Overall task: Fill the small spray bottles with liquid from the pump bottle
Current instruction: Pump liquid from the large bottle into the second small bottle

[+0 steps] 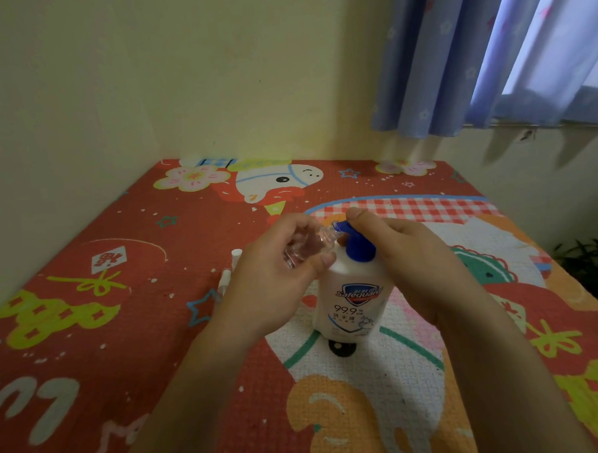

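Observation:
A white pump bottle with a blue pump head stands upright on the mat. My left hand grips a small clear spray bottle, uncapped and tilted so its open neck meets the blue spout. My right hand rests over the pump head, fingers on top of it. Behind my left hand, white caps or other small bottles show on the mat, partly hidden.
A red cartoon-printed mat covers the surface. Cream walls meet in a corner at the back left. Blue curtains hang at the upper right. A dark plant sits past the mat's right edge.

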A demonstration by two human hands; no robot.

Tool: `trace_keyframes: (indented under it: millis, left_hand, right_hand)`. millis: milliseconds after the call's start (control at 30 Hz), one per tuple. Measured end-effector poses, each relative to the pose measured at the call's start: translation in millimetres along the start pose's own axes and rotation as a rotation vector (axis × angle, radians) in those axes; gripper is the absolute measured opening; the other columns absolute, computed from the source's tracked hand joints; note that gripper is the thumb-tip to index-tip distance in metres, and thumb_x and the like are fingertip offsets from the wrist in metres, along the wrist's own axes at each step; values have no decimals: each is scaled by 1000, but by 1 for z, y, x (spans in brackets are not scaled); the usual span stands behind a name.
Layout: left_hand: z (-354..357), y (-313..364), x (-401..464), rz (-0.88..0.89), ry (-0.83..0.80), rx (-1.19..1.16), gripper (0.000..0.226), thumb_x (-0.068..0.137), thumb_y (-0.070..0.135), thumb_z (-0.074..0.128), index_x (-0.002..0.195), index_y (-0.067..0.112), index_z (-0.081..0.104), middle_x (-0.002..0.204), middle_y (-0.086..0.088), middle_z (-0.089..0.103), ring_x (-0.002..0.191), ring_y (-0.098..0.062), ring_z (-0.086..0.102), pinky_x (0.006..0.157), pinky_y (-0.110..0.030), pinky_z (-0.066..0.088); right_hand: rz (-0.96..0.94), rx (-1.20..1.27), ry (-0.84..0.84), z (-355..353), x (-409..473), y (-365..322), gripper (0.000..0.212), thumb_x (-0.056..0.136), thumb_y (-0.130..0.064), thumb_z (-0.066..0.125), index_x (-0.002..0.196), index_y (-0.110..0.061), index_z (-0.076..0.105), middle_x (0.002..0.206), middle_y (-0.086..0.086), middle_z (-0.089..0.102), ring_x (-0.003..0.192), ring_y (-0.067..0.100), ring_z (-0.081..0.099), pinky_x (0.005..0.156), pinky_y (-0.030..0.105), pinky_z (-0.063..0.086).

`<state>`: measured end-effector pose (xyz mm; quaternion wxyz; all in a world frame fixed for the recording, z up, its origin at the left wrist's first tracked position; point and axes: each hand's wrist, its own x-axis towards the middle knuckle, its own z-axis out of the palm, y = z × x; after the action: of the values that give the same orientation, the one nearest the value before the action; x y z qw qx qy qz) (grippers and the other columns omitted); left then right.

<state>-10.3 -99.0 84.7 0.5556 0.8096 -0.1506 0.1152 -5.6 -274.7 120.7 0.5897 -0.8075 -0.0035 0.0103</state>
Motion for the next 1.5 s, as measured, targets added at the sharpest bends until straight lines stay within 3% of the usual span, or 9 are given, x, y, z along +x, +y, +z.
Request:
trace_keyframes:
  millis: [300, 433, 567, 733, 1000, 1100, 1267, 1500]
  left_hand:
    - [0, 3, 0, -5, 17, -10, 22, 91, 24, 72, 110, 32, 62, 104, 22, 68, 101, 1, 64, 90, -26, 53]
    - [1, 5, 0, 16, 45, -2, 25, 91, 26, 73, 113, 32, 63, 107, 25, 68, 102, 5, 63, 91, -26, 54]
    - [2, 5, 0, 17, 51, 0, 26, 91, 28, 72, 114, 34, 63, 109, 23, 69, 107, 6, 63, 94, -27, 53]
    - [2, 4, 0, 19, 54, 5, 26, 91, 31, 72, 115, 35, 63, 110, 26, 68, 106, 10, 61, 85, -6, 46]
    - [3, 5, 1, 25, 53, -9, 24, 92, 29, 71, 114, 34, 63, 109, 22, 69, 107, 5, 63, 91, -19, 51]
    - [3, 4, 0, 23, 51, -3, 25, 92, 30, 71, 115, 35, 62, 109, 24, 68, 106, 6, 62, 90, -16, 50]
    - [3, 4, -1, 24, 48, -22, 22, 92, 27, 72, 110, 35, 62, 105, 22, 67, 102, 2, 63, 88, -21, 52]
    - [3, 4, -1, 19, 40, -28, 23, 91, 22, 72, 106, 36, 60, 105, 24, 66, 102, 2, 62, 90, -24, 52]
  right_hand:
    - [38, 23, 7, 4, 0, 0, 48, 87, -64, 55, 82, -22, 78, 84, -4, 77, 87, 20, 72, 90, 42, 55]
    - [70, 52, 32, 6, -2, -3, 53, 83, -68, 54, 81, -20, 78, 88, 1, 77, 90, 22, 71, 90, 42, 52]
    - [81, 49, 34, 7, -2, -5, 51, 85, -68, 52, 79, -23, 75, 86, -3, 73, 87, 16, 67, 79, 34, 48]
    - [84, 33, 25, 6, -3, -6, 49, 86, -69, 50, 80, -25, 71, 87, -5, 71, 88, 14, 66, 81, 37, 46]
    - [80, 37, 9, 4, -3, -7, 48, 87, -67, 52, 68, -30, 76, 84, -9, 71, 87, 14, 67, 81, 37, 49]
    - [49, 44, -19, 4, -5, -8, 36, 87, -67, 51, 63, -53, 73, 87, -9, 73, 90, 14, 68, 83, 37, 50]
    - [66, 27, -12, 2, -3, -6, 43, 87, -65, 53, 78, -29, 75, 89, -7, 74, 90, 17, 69, 87, 40, 52]
    - [29, 1, -16, 1, -2, -2, 41, 89, -63, 54, 87, -28, 76, 87, -10, 75, 85, 14, 70, 81, 34, 54]
